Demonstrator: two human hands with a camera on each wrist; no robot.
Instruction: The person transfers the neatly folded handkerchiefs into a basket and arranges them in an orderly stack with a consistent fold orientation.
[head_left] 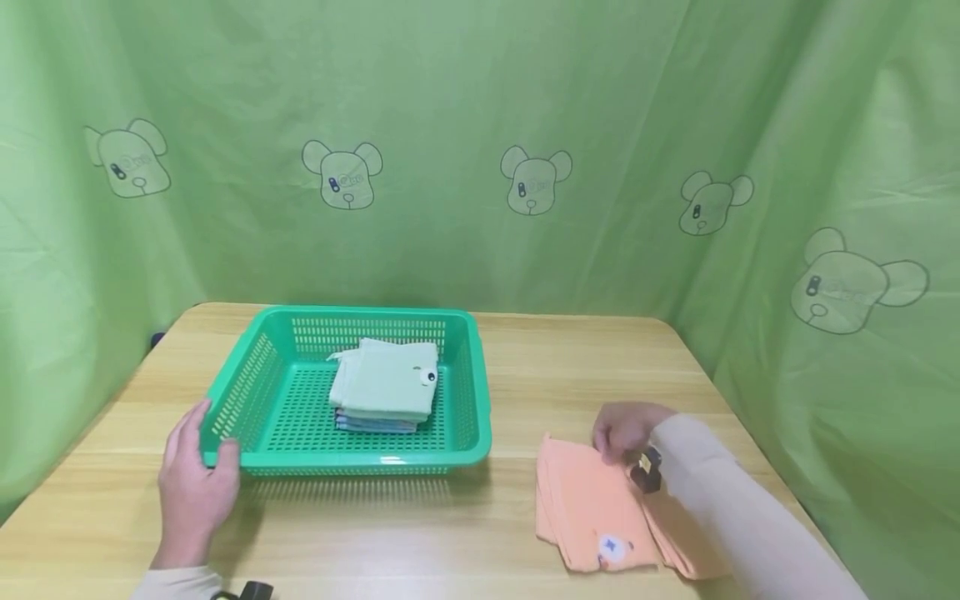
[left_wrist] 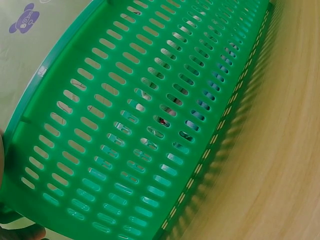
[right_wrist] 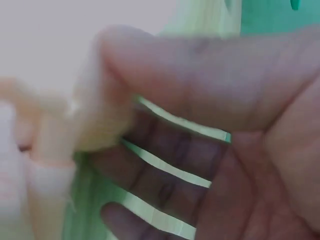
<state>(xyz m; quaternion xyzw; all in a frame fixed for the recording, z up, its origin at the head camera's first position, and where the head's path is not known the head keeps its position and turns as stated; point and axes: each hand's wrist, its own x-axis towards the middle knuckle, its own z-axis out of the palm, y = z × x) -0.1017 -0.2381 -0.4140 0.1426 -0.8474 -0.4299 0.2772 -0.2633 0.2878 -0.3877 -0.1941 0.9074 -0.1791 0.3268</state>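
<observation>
My left hand [head_left: 197, 492] grips the near left corner of a green plastic basket [head_left: 360, 461], thumb at the front rim and fingers along the left side. A stack of folded small towels lies inside it, a pale green towel [head_left: 386, 379] with a face motif on top and bluish ones [head_left: 375, 424] under it. To the right, my right hand [head_left: 624, 429] pinches the far right edge of a folded orange towel [head_left: 588, 492] with a button-eyed face. In the right wrist view thumb and forefinger meet, blurred at the tips. A second orange part [head_left: 686, 542] lies beneath the forearm.
A wood-grain table [head_left: 360, 542] carries everything. Behind it and on both sides hangs a green curtain [head_left: 442, 250] printed with bear heads. Bare tabletop shows between the basket and the orange towel.
</observation>
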